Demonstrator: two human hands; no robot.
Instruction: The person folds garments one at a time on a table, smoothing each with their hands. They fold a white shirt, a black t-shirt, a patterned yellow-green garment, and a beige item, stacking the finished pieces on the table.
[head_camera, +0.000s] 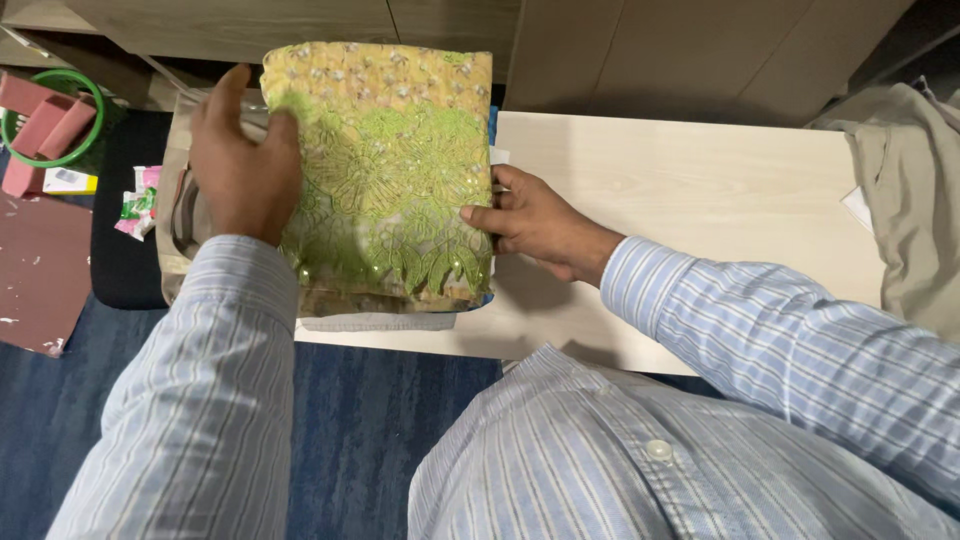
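A folded piece of yellow and green embroidered lace fabric (390, 170) lies at the left end of a pale wooden table (700, 200). My left hand (243, 165) grips its left edge, thumb on top of the cloth. My right hand (535, 222) holds the right edge, thumb pressed on the green lace. Under the fabric shows a grey folded layer (380, 321) and a strip of blue. Both sleeves are blue striped shirt cloth.
A beige bag or cloth (178, 210) sits just left of the fabric on a black surface. Further left are pink blocks in a green ring (50, 120) and small packets (140, 200). A khaki garment (910, 200) lies at the table's right end. Blue carpet is below.
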